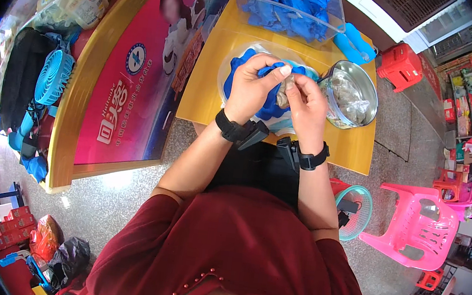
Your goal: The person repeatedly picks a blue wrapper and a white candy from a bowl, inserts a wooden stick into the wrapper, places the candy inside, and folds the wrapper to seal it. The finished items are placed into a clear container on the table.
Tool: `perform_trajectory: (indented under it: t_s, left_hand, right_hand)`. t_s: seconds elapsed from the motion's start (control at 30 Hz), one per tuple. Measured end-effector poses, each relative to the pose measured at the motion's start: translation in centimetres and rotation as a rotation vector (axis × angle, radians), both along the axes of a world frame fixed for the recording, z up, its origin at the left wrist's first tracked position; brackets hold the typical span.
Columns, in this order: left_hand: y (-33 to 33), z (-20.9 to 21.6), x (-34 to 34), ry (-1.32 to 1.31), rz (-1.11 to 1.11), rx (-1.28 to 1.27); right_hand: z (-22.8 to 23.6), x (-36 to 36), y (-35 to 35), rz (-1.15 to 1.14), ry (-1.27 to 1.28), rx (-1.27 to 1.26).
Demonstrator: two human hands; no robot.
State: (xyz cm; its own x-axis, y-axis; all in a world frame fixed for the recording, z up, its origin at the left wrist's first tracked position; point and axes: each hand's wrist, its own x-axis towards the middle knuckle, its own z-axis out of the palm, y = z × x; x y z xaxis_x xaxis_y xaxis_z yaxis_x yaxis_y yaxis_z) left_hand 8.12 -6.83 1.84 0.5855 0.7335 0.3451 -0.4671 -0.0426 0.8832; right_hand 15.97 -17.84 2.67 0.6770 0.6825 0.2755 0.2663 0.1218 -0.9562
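My left hand and my right hand meet over the table, fingertips nearly touching. A soft blue piece is pinched in my left fingers. My right thumb and fingers close on a small crumpled greyish-beige piece, which hangs between the two hands. Exactly how the two pieces meet is hidden by my fingers. Below them more blue pieces lie in a pale, shallow dish. Close to my right hand stands a round metal tin with clear plastic and greyish-beige contents.
The yellow wooden table also bears a clear plastic box full of blue pieces and a bright blue object. A counter with a pink poster stands at the left. A red stool, green basket and pink chair are at the right.
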Motion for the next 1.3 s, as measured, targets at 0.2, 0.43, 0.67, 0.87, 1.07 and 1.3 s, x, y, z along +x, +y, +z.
perform_trajectory:
  t_s: [0.2, 0.43, 0.67, 0.87, 1.07, 1.3]
  left_hand:
    - [0.2, 0.0, -0.3, -0.02, -0.037, -0.132]
    - [-0.2, 0.6, -0.5, -0.026, -0.138, -0.157]
    - [-0.3, 0.1, 0.3, 0.097, 0.388, 0.231]
    - [-1.0, 0.2, 0.2, 0.129, 0.182, 0.163]
    - [-1.2, -0.8, 0.5, 0.009, 0.123, 0.13]
    - [-2.3, 0.0, 0.4, 0.101, 0.094, 0.226]
  right_hand:
    - [0.0, 0.8, -0.4, 0.226, 0.013, -0.021]
    - [0.9, -0.7, 0.0, 0.243, 0.31, -0.005]
    - [0.5, 0.5, 0.2, -0.01, 0.205, -0.048]
    - [0.7, 0.6, 0.3, -0.065, 0.282, 0.035]
    - [1.5, 0.7, 0.1, -0.135, 0.193, -0.081]
    - [0.9, 1.1, 0.3, -0.211, -0.028, 0.048]
